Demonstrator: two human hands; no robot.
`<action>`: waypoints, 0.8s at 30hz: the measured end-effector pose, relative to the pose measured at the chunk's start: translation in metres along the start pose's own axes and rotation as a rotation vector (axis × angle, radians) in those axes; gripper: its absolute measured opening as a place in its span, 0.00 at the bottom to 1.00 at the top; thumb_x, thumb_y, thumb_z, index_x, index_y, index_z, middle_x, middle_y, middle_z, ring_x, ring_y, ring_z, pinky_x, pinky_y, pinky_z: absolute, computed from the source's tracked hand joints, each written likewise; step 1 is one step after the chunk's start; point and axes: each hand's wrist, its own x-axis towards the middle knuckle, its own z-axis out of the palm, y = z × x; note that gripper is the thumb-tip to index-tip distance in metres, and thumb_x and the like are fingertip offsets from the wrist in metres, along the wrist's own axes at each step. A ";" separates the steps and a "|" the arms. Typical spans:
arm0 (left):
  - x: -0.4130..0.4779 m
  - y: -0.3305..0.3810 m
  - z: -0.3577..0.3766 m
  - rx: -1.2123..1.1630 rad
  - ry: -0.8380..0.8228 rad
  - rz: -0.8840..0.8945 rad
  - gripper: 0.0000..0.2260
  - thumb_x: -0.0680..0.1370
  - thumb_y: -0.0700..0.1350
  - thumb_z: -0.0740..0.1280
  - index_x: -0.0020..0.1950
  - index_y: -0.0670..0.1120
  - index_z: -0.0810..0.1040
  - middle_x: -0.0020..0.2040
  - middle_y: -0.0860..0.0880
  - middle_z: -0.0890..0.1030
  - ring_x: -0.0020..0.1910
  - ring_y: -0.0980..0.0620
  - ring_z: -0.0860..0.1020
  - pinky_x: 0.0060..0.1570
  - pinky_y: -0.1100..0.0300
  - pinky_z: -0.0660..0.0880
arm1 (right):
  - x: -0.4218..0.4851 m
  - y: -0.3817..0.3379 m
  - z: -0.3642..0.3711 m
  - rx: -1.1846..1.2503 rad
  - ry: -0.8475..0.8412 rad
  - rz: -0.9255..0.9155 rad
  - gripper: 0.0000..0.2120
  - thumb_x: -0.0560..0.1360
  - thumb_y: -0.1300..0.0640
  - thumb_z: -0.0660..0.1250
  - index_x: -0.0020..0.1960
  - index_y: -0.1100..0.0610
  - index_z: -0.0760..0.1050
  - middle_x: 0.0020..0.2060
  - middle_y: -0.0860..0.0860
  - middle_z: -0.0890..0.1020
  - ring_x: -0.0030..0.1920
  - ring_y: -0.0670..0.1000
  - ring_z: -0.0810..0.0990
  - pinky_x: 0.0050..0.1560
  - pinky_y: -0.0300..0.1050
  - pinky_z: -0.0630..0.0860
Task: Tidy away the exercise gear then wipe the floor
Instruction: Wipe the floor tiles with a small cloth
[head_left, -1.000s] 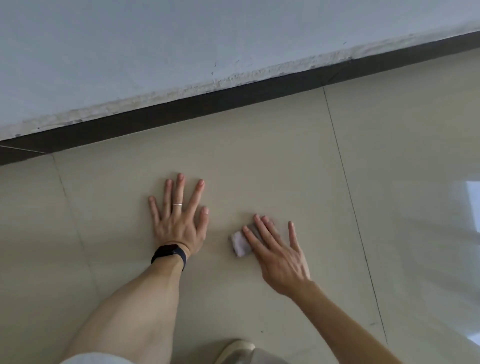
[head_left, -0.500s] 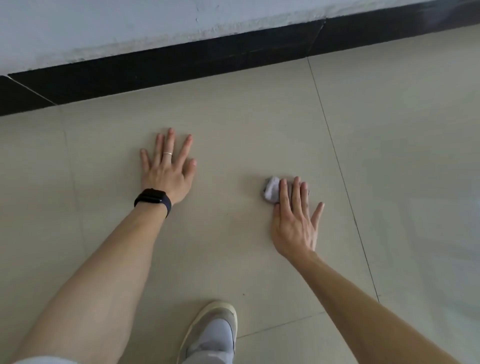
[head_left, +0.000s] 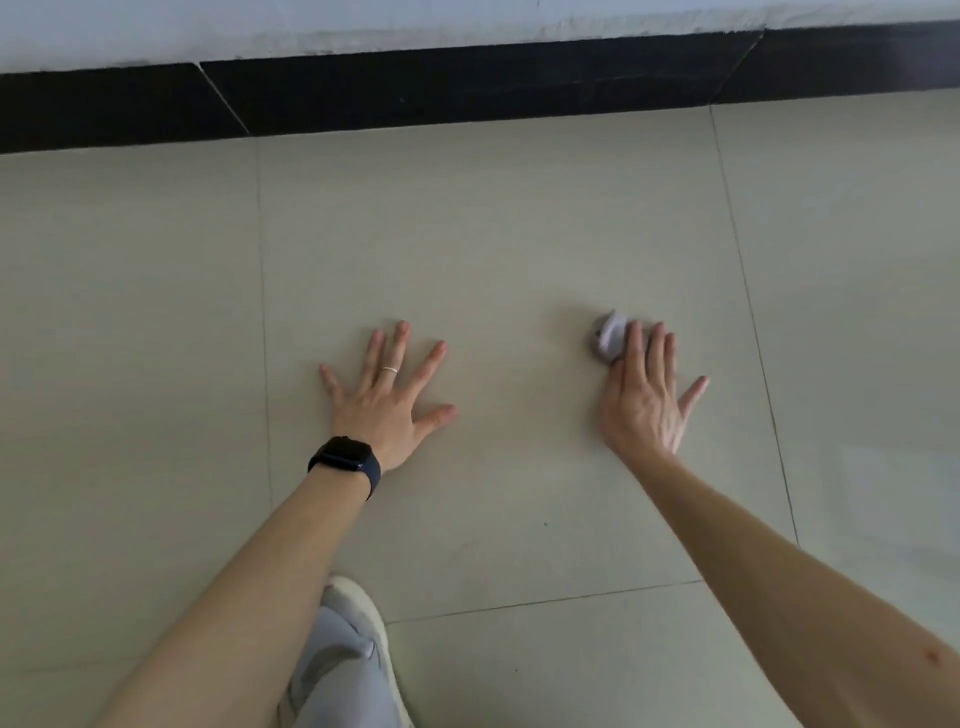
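A person crouches over a beige tiled floor (head_left: 493, 234), both bare arms reaching toward its far edge, where a black skirting (head_left: 467, 88) runs along the foot of a pale wall (head_left: 311, 21). The left hand (head_left: 387, 402) lies flat on the tile, fingers spread wide and holding nothing; a thin ring (head_left: 389, 370) shows on one finger and a dark watch (head_left: 345, 462) wraps the wrist. The right hand (head_left: 644, 400), well apart from the left, presses a small crumpled grey-lilac cloth (head_left: 605, 338) to the floor under straight, close-set fingers, the little finger splayed outward. The cloth pokes out beside the forefinger, on the side nearer the left hand; the thumb is hidden, and how much cloth lies under the palm cannot be told. Both hands rest on one large tile, between a left grout line (head_left: 265, 364) just outside the left little finger and a right grout line (head_left: 748, 322) just beyond the right one. Toward the floor's near edge a pale shoe (head_left: 358, 608) and a grey trouser leg (head_left: 337, 686) sit between the forearms, close to the left arm, the toe pointing at the skirting. A tiny dark speck (head_left: 545, 524) marks the tile between the arms. Ahead of the cloth the tile runs on to the skirting, and past the right grout line more tile stretches away under a soft sheen.
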 end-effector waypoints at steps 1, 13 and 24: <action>0.000 0.000 -0.001 -0.010 -0.009 -0.001 0.32 0.75 0.74 0.44 0.74 0.70 0.32 0.77 0.56 0.27 0.78 0.50 0.33 0.68 0.24 0.48 | 0.009 -0.013 -0.004 0.039 -0.007 0.083 0.27 0.83 0.52 0.50 0.81 0.45 0.49 0.81 0.48 0.47 0.80 0.47 0.43 0.74 0.66 0.35; 0.010 -0.005 -0.005 0.009 -0.006 0.072 0.33 0.74 0.75 0.43 0.71 0.70 0.27 0.76 0.54 0.26 0.77 0.48 0.30 0.65 0.21 0.48 | -0.180 0.001 0.051 -0.174 -0.199 -0.646 0.31 0.79 0.55 0.60 0.79 0.46 0.57 0.80 0.48 0.54 0.80 0.49 0.50 0.76 0.65 0.44; 0.022 0.054 0.029 0.035 0.311 0.532 0.30 0.80 0.61 0.56 0.81 0.59 0.51 0.82 0.49 0.45 0.80 0.46 0.44 0.72 0.28 0.42 | -0.058 0.043 -0.004 0.105 0.082 0.342 0.25 0.84 0.50 0.47 0.80 0.42 0.48 0.81 0.47 0.47 0.80 0.47 0.42 0.76 0.65 0.38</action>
